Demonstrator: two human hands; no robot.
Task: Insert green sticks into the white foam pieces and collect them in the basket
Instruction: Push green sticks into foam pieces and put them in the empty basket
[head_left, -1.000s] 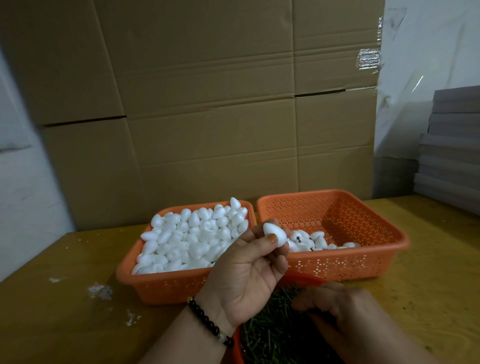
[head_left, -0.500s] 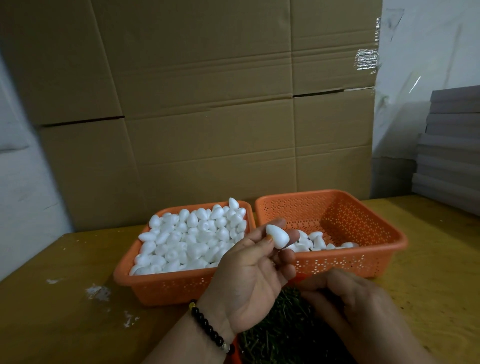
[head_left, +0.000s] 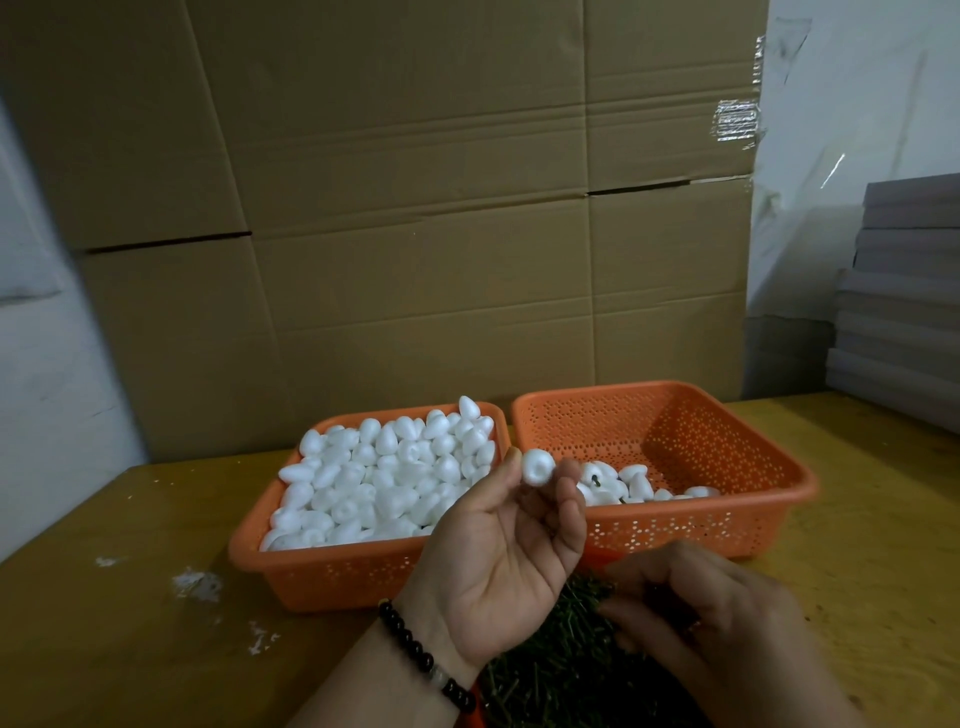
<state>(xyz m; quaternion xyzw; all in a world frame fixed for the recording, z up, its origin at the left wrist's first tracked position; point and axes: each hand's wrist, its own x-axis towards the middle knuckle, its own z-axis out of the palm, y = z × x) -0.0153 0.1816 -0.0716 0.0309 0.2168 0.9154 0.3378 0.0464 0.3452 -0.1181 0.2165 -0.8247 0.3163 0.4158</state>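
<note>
I have turned the foam piece (head_left: 536, 466) round in my left hand (head_left: 511, 540).
My right hand (head_left: 696, 618) digs in the green sticks (head_left: 556, 670); its grip I cannot tell. Poke one in straight.

The left hand (head_left: 506, 551) is raised palm-up, thumb at 11 o'clock, fingertips (head_left: 569, 480) pinching something small. The right hand (head_left: 691, 608) is held lower at 4 o'clock, knuckles up, fingers curled downward; what is gripped cannot be seen.
</note>
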